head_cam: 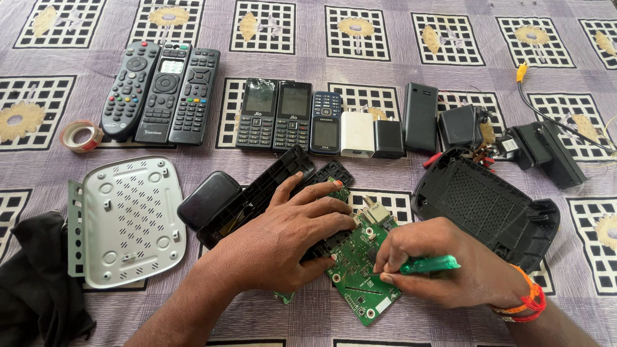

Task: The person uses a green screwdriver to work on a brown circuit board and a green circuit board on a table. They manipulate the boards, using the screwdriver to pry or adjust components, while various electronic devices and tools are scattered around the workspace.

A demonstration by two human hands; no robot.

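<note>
Crowding both hands: remotes (162,92), phones (290,115), black cover (486,204).

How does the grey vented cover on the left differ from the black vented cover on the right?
The grey cover is pale and nearly square with rounded corners; the black cover is dark and wider, more oval. The grey cover lies square to the camera, the black cover turned at an angle. The grey cover lies beside the left hand, the black cover beside the right hand, which holds a green-handled tool. Both lie apart from the hands and have vent slots.
</note>
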